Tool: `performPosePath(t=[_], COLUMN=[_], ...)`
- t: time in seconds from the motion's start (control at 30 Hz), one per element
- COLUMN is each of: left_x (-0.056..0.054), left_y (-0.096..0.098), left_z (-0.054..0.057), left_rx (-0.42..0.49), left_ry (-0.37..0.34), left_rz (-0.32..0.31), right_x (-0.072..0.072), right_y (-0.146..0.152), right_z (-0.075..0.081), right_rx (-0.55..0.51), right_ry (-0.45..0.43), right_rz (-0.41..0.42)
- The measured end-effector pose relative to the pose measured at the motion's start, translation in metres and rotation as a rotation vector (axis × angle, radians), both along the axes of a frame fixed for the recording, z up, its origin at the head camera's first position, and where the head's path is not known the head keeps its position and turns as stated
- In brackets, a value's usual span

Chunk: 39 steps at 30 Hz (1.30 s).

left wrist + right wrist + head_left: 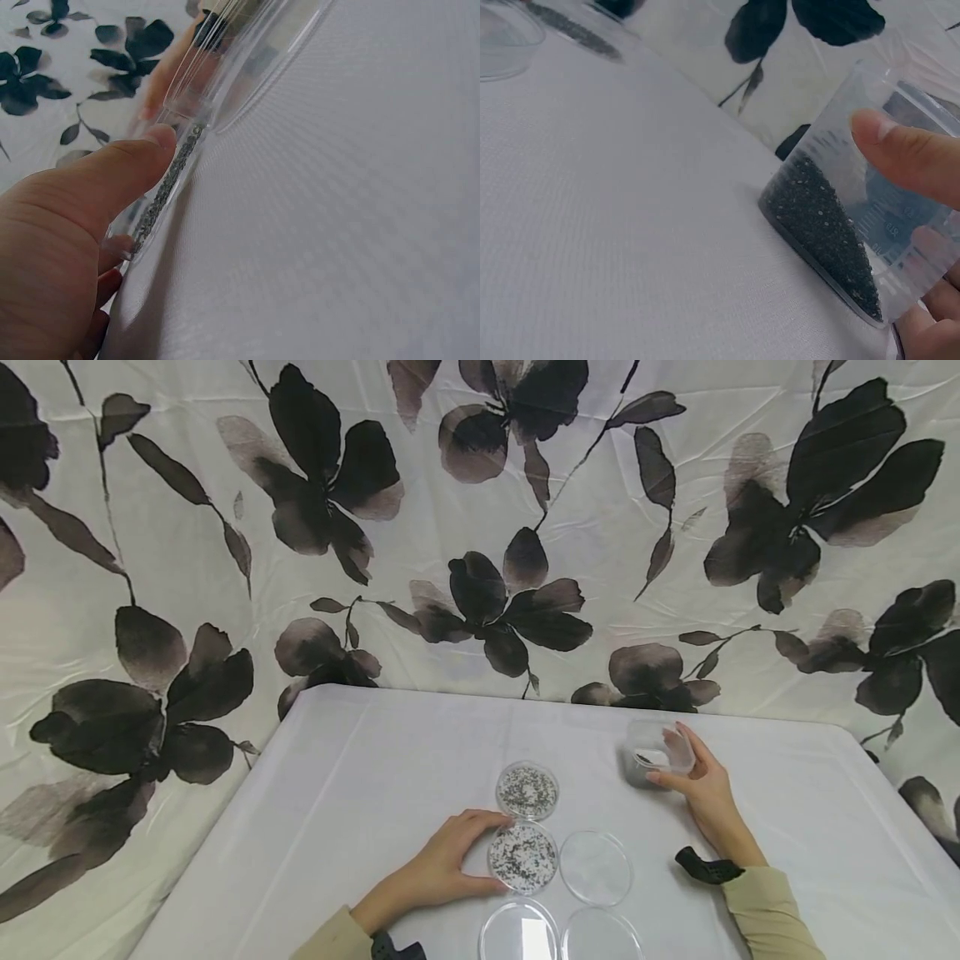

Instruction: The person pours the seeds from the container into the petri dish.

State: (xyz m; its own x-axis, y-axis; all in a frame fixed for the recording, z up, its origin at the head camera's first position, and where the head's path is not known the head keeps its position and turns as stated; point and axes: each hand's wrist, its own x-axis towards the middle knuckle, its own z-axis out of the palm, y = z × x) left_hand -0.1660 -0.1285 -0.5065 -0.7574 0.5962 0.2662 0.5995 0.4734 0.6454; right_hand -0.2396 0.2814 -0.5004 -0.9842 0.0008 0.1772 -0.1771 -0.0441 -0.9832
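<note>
A person in khaki sleeves [768, 914] works with both bare hands at a table draped in smooth white cloth [360, 768]. The left hand [450, 864] pinches a round, clear plastic dish [552, 836] at its edge, the thumb on the near side and the fingers on the far side; inside it lies a scatter of black and white specks [523, 857]. Just beyond it sits a second round, clear dish of similar specks [556, 799]. Three clear, round, see-through dishes complete the group: one [597, 868] just right of the held dish, and two more, at left [506, 935] and right [602, 937], nearest the person. Well to the right and farther back, the right hand [705, 785] grips a clear plastic container with measuring marks [862, 199], its thumb against one wall and other fingers around the opposite side. Dark, fine grains [821, 232] lie at the bottom, heaped deeper at one end; I cannot tell whether its base touches the table. Each wrist wears a black band [708, 867]. Behind the table hangs pale fabric [442, 502] printed with large charcoal flowers.
</note>
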Motion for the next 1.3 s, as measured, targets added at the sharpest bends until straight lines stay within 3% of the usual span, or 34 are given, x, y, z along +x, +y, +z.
performPosePath(t=[0.17,0.4,0.63,0.73,0.83,0.9,0.97,1.13,1.3], left_x=[-0.001,-0.003,-0.004,-0.003,-0.002,-0.001,-0.001,0.000,0.000], left_y=[0.000,0.001,0.004,0.003,0.003,0.003,0.002,0.001,0.001], left_z=[0.000,-0.002,-0.003,-0.003,-0.002,-0.002,-0.001,0.000,0.000], left_rx=[-0.002,0.004,0.004,0.001,0.002,0.006,0.013,0.013,0.010], left_ry=[-0.005,-0.007,-0.008,-0.015,-0.024,-0.026,-0.033,-0.059,-0.062], left_rz=[-0.004,-0.007,-0.009,-0.001,0.000,0.001,0.005,0.007,0.007], right_x=[0.001,0.005,0.016,0.027,0.043,0.054,0.064,0.084,0.096], right_y=[0.002,0.004,0.013,0.010,0.002,-0.004,-0.010,-0.021,-0.033], right_z=[-0.001,-0.001,0.010,0.014,0.016,0.017,0.018,0.019,0.016], right_rx=[-0.010,0.119,0.221,0.237,0.212,0.176,0.120,0.081,0.161], right_ry=[-0.009,-0.047,-0.198,-0.292,-0.363,-0.380,-0.371,-0.301,-0.217], right_rz=[0.017,-0.003,0.029,-0.027,-0.172,-0.251,-0.276,-0.126,-0.015])
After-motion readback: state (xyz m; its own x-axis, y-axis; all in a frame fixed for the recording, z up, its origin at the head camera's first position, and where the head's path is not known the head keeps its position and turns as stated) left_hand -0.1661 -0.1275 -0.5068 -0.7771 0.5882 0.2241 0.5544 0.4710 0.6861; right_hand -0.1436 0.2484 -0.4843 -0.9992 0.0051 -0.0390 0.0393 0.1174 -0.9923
